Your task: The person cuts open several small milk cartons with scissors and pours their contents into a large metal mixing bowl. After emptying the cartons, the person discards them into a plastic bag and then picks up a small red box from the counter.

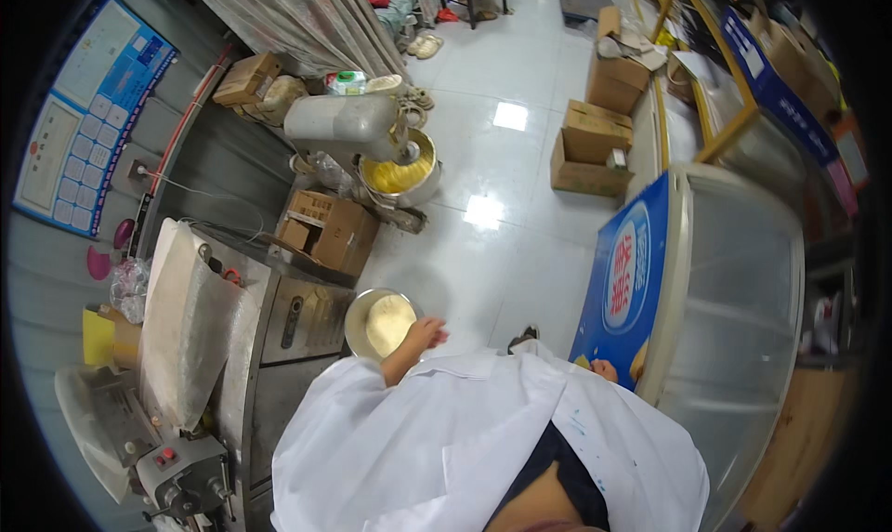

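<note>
My left hand (425,334) hangs in front of me beside a round metal pot (354,323). Its fingers are loosely spread and nothing shows in them. Inside the pot lies a pale, cream-coloured mass (390,324), perhaps dough or flour. My right hand (605,370) is low at my other side, close to the blue side panel (617,288) of a glass-topped freezer. Most of that hand is hidden by my white coat sleeve, so its grip is unclear. Ahead on the left stands a stand mixer (341,122), its metal bowl (421,196) holding a yellow mixture (398,175).
A steel cabinet (300,323) and a machine with red buttons (182,469) line the left side. Cardboard boxes stand on the floor by the mixer (341,234) and at right (592,173). The freezer's glass lid (742,288) borders my right. Pale tiled floor (516,232) runs between.
</note>
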The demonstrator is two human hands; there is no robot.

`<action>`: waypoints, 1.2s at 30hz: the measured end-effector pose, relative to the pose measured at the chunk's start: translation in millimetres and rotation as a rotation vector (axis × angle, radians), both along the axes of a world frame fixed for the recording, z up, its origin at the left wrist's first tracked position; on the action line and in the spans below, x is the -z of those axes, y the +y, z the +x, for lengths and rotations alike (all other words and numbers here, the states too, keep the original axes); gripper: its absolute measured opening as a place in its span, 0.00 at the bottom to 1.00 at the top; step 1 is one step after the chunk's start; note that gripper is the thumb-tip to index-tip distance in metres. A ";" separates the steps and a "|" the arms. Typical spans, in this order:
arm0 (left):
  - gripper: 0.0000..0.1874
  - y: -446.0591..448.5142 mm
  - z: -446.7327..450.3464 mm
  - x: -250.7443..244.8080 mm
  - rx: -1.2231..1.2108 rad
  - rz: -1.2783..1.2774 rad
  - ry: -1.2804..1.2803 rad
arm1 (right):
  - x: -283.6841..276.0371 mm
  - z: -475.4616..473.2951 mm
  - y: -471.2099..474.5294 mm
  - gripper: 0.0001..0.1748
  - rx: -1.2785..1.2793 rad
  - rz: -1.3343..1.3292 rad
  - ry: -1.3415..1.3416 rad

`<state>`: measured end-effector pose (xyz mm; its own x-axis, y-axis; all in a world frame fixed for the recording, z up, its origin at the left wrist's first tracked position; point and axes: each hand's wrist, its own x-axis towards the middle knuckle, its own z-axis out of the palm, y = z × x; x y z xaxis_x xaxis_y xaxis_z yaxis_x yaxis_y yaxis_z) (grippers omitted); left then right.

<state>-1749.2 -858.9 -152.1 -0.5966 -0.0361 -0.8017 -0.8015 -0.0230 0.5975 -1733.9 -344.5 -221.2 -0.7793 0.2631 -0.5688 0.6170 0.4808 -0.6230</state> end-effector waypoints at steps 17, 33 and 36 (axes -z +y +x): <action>0.20 -73.3 -80.4 107.2 0.074 -0.620 -0.171 | -76.9 -531.6 -306.4 0.18 -0.708 -0.481 0.049; 0.16 34.4 -159.4 16.3 -0.934 -0.405 -0.633 | -69.5 -795.1 -736.2 0.37 -0.915 -0.668 -0.171; 0.16 87.2 -211.1 -1.3 -0.909 -0.323 -0.742 | -45.4 -805.0 -780.2 0.40 -0.876 -0.681 -0.339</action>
<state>-1960.3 -771.6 -150.8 0.3500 -0.4638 -0.8139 -0.7199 -0.6891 0.0831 -2538.9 -1124.8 -175.8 -0.3230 -0.7324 -0.5995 0.4236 0.4545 -0.7835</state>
